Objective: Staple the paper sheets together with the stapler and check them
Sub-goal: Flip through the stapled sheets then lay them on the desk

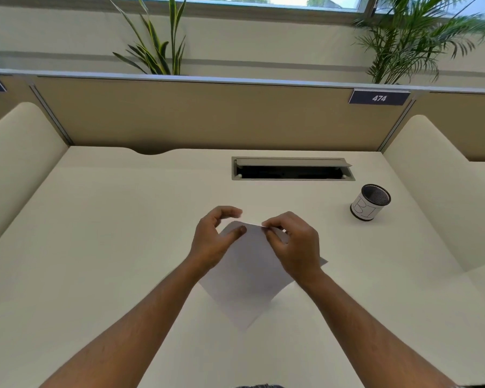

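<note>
Both hands hold the paper sheets above the cream worktop [95, 247].

The paper sheets [247, 278] are turned like a diamond, in front of the open cable hatch [291, 169] and well apart from it. The left hand [213, 242] grips their far left edge with the thumb on top. The right hand [294, 245] pinches the far corner between fingertips. A mesh pen cup [370, 203] stands right of the hatch, nearer the person.
</note>
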A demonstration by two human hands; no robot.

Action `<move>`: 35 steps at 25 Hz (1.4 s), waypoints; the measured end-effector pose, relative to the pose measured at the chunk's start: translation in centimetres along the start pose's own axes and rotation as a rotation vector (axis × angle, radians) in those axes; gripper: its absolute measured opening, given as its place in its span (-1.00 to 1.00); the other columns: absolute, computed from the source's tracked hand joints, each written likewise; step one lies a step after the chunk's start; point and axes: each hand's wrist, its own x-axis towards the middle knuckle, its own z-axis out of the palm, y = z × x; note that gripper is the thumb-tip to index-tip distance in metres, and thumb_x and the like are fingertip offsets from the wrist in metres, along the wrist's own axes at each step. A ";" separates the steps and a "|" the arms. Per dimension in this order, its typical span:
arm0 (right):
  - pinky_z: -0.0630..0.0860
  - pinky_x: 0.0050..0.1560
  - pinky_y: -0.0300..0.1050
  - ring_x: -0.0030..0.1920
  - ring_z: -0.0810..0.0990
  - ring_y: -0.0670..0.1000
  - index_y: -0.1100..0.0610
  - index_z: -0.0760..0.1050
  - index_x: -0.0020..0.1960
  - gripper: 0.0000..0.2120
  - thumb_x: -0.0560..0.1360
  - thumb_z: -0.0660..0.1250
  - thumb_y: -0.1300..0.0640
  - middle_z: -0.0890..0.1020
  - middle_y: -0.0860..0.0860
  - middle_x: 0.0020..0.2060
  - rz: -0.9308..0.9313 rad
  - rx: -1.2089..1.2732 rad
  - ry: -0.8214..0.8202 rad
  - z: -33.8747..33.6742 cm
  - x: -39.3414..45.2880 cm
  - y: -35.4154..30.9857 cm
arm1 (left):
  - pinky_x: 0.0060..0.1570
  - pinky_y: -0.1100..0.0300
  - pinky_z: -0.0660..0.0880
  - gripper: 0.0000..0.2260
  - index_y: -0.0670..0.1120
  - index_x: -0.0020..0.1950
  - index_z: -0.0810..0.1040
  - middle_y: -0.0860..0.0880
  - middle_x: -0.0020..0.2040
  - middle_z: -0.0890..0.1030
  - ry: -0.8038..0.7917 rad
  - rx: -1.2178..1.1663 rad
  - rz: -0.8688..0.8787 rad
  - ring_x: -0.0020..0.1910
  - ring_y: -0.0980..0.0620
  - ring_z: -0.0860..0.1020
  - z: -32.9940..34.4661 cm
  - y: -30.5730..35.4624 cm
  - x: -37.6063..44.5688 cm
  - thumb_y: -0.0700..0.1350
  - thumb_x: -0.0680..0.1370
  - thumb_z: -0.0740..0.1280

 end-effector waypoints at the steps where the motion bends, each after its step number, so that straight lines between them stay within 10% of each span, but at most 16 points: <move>1: 0.65 -0.23 -0.04 -0.19 0.69 0.00 0.15 0.73 -0.08 -0.97 0.48 0.54 0.23 0.75 0.03 -0.18 -0.037 -0.027 0.058 0.0 0.0 0.1 | 0.13 0.31 0.52 -0.74 0.01 0.10 0.59 0.11 0.05 0.66 0.082 0.032 -0.016 0.08 0.20 0.60 0.0 -0.1 -0.1 -0.10 0.46 0.54; 5: 0.55 -0.32 -0.02 -0.24 0.65 0.10 0.18 0.74 -0.15 -0.95 0.46 0.54 0.29 0.71 0.09 -0.23 -0.175 -0.122 0.240 0.0 -0.1 -0.2 | -0.11 0.06 0.66 -0.73 -0.19 0.00 0.61 -0.11 -0.17 0.68 0.139 -0.315 -0.353 -0.15 -0.07 0.67 0.1 0.0 0.0 0.01 0.53 0.46; 11: 0.52 -0.25 0.01 -0.18 0.65 0.13 0.10 0.75 -0.16 -0.89 0.44 0.56 0.29 0.70 0.06 -0.20 -0.274 -0.212 0.214 0.4 -0.5 -0.3 | -0.04 0.01 0.65 -0.83 -0.26 0.02 0.68 -0.31 0.04 0.70 -0.118 -0.652 -0.496 0.02 -0.25 0.70 -0.2 0.7 -0.1 -0.16 0.56 0.43; 18: 0.43 -0.05 -0.05 -0.01 0.54 0.04 0.05 0.64 -0.07 -0.87 0.40 0.48 0.20 0.63 -0.01 -0.08 0.059 -0.166 0.213 0.5 -2.2 -1.1 | -0.07 0.04 0.67 -0.91 -0.30 -0.02 0.66 -0.21 -0.18 0.67 -0.051 -0.671 -0.457 -0.17 -0.09 0.67 0.4 0.5 -0.8 -0.28 0.52 0.45; 25: 0.58 -0.16 -0.13 -0.21 0.65 -0.07 0.11 0.73 -0.11 -0.91 0.53 0.51 0.10 0.75 0.00 -0.23 0.969 0.913 -0.095 1.0 -3.5 -3.0 | -0.06 0.07 0.66 -0.85 -0.30 0.03 0.64 -0.15 -0.16 0.70 -0.028 -0.575 -0.402 -0.12 -0.07 0.70 1.2 0.9 -1.3 -0.25 0.52 0.46; 35: 0.65 -0.12 -0.19 -0.28 0.69 -0.02 0.22 0.70 -0.18 -0.80 0.51 0.54 0.09 0.73 0.07 -0.31 0.832 0.868 -0.145 1.6 -3.3 -2.5 | 0.03 0.02 0.65 -0.82 -0.34 0.00 0.66 -0.35 -0.03 0.68 -0.051 -0.470 -0.339 -0.03 -0.18 0.68 1.5 0.9 -2.2 -0.21 0.53 0.46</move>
